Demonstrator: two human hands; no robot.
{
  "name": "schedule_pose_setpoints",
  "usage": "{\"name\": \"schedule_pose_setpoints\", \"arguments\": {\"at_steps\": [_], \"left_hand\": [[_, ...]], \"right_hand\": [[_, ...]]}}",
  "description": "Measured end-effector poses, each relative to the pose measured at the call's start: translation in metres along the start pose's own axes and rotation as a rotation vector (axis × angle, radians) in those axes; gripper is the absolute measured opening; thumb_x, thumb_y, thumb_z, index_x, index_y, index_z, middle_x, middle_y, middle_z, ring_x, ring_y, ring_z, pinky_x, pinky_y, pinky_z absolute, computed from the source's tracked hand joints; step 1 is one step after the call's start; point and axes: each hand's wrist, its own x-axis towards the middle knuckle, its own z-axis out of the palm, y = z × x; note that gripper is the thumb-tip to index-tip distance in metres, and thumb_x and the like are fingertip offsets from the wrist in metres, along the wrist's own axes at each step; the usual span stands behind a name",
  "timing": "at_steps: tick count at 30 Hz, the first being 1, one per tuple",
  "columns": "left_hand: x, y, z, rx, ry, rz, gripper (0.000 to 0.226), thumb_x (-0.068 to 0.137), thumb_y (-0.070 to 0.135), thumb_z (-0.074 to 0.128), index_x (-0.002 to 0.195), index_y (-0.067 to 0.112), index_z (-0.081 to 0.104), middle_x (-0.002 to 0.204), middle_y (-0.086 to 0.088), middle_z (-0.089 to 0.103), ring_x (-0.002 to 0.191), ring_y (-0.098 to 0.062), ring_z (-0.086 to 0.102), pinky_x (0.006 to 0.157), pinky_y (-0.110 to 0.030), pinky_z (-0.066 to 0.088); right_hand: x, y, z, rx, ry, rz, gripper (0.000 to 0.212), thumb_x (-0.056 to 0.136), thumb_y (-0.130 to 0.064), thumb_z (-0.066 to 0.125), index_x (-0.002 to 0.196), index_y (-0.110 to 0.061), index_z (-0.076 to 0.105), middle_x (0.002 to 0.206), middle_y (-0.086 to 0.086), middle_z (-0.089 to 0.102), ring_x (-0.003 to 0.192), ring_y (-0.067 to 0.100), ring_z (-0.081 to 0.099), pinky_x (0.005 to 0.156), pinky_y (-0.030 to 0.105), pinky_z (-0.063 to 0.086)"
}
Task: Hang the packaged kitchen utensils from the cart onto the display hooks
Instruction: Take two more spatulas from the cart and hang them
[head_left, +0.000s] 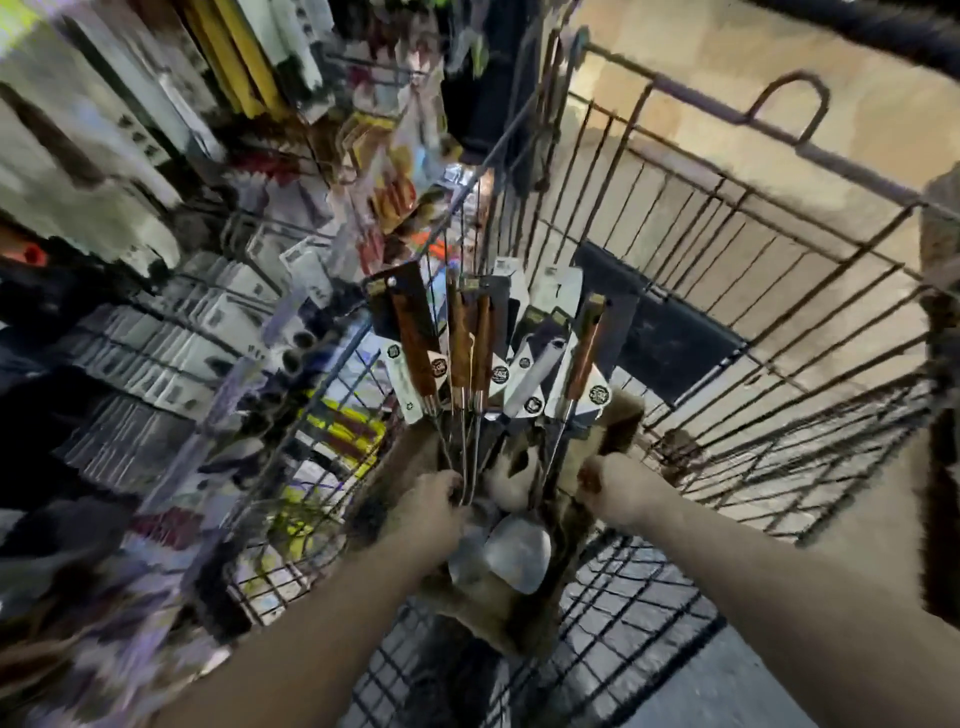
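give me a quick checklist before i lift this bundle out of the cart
1. Left hand grip on the utensil shafts: ok, fingers curled round them.
2. Right hand grip: cannot tell, it is curled but what it holds is blurred.
3. Wooden handles pointing up, bunched together: ok.
4. Spatula head free of the cart wire: cannot tell.
5. Free hook on the display: cannot tell, too blurred.
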Motion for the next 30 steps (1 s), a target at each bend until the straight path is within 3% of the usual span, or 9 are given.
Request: {"name": "schedule_pose_setpoints", "arguments": {"at_steps": [5,10,12,18,25,30], "left_hand": [[0.058,0.005,0.029,-0.091,0.013,-0.011,0.037,0.082,0.013,0.058,0.118,0.010,0.058,0.119,-0.014,0.061,0.114,-0.032,0.057,0.093,-0.037,0.047],[0.103,0.004,0.050,-0.244,0.067,-0.075,0.037,0.083,0.012,0.059,0.120,0.012,0.055,0.118,-0.012,0.062,0.111,-0.029,0.058,0.089,-0.031,0.045],[0.114,0.003,0.059,-0.284,0.081,-0.112,0.040,0.084,0.013,0.057,0.124,0.013,0.052,0.120,-0.013,0.061,0.113,-0.030,0.057,0.093,-0.035,0.046],[0.129,0.008,0.069,-0.188,0.230,-0.226,0.039,0.091,0.020,0.047,0.130,0.014,0.047,0.126,-0.017,0.058,0.117,-0.035,0.052,0.094,-0.038,0.042],[0.143,0.013,0.069,-0.115,0.229,-0.269,0.032,0.090,0.033,0.050,0.111,0.010,0.058,0.119,-0.016,0.057,0.109,-0.036,0.056,0.087,-0.038,0.044],[0.140,0.022,0.084,-0.235,0.137,-0.256,0.030,0.090,0.026,0.054,0.112,0.007,0.056,0.117,-0.017,0.060,0.109,-0.035,0.056,0.084,-0.033,0.042]], "right_hand": [[0.057,0.013,0.013,0.088,-0.007,0.036,0.025,0.091,-0.020,0.048,0.111,-0.008,0.057,0.115,0.016,0.065,0.108,0.031,0.061,0.085,0.030,0.047],[0.094,0.017,0.037,0.234,-0.061,0.055,0.037,0.095,-0.026,0.045,0.125,-0.005,0.050,0.125,0.018,0.060,0.117,0.032,0.056,0.097,0.033,0.044],[0.100,0.016,0.044,0.335,-0.025,0.088,0.036,0.093,-0.024,0.051,0.123,-0.005,0.054,0.122,0.019,0.062,0.115,0.033,0.057,0.094,0.033,0.044],[0.117,0.014,0.060,0.615,0.110,0.099,0.028,0.094,-0.016,0.053,0.116,-0.001,0.060,0.118,0.017,0.065,0.112,0.029,0.058,0.073,0.015,0.032],[0.114,0.011,0.067,0.710,0.174,0.158,0.027,0.098,-0.019,0.044,0.114,0.000,0.055,0.117,0.022,0.062,0.111,0.034,0.056,0.086,0.029,0.040],[0.101,0.016,0.065,0.672,0.165,0.162,0.026,0.099,-0.021,0.041,0.112,-0.003,0.054,0.113,0.020,0.063,0.108,0.032,0.057,0.063,0.023,0.024]]}}
